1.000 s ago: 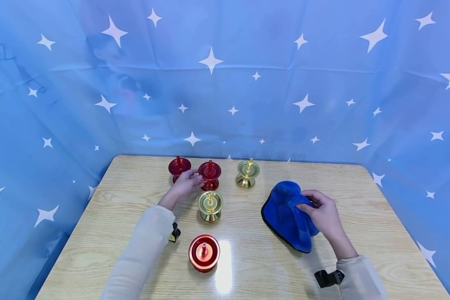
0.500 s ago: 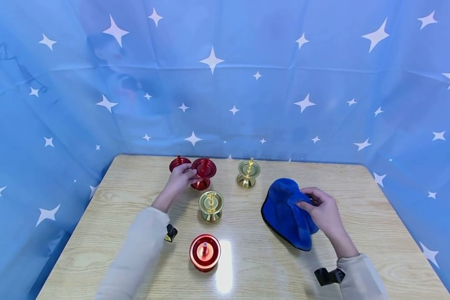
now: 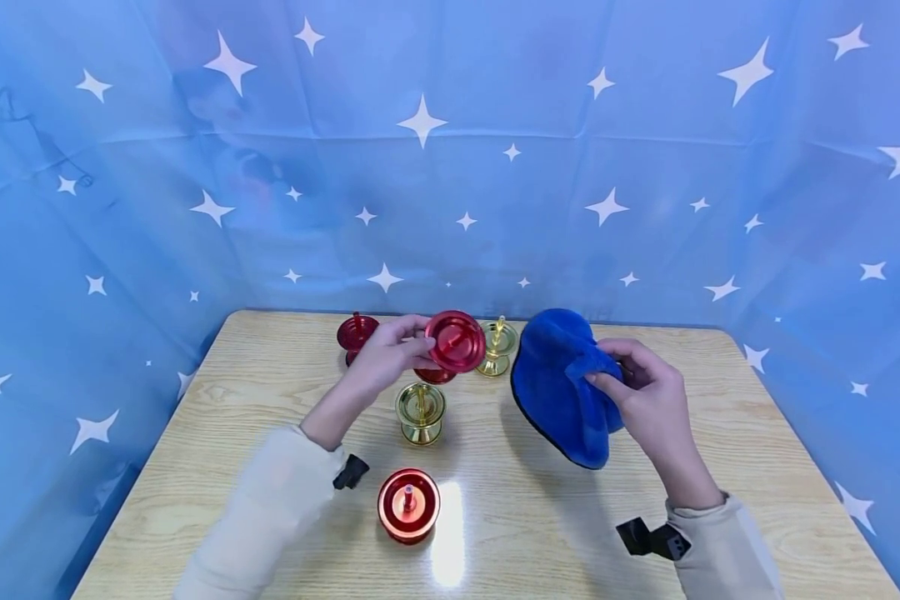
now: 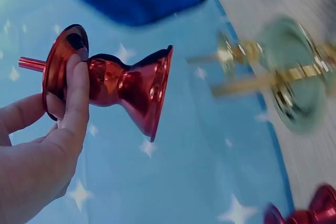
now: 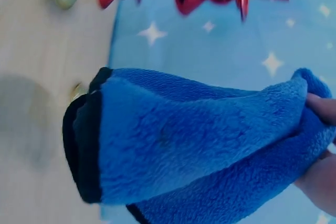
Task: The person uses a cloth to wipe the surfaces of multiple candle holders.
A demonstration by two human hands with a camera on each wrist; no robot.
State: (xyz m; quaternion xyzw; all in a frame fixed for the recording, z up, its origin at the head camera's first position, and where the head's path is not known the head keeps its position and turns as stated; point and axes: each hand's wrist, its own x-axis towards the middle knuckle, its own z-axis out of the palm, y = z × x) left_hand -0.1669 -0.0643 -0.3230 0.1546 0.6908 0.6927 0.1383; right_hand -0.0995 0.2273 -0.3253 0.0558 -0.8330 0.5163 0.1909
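My left hand (image 3: 392, 357) pinches the rim of a shiny red candle holder (image 3: 455, 342), which has a round dish, a thin central spike and a flared foot. In the left wrist view this red candle holder (image 4: 128, 85) is lifted, its dish between thumb and fingers. Over on the right, my right hand (image 3: 648, 408) grips a fluffy blue cloth (image 3: 562, 383) with dark edging, bunched and hanging above the table. The right wrist view shows the blue cloth (image 5: 194, 135) folded over, its gathered end in the fingers. The held holder overlaps a gold candle holder (image 3: 497, 343) behind it.
Another red candle holder (image 3: 355, 333) stands at the back left, partly behind the left hand. A gold one (image 3: 421, 410) stands mid-table, with a red one (image 3: 408, 504) nearer the front. The wooden table (image 3: 720, 433) backs onto a blue star-patterned curtain (image 3: 450, 183).
The left hand gripped the back-row red candle holder, lifted it and carried it right, tilting its dish. The right hand raised the blue cloth off the table and moved it slightly left.
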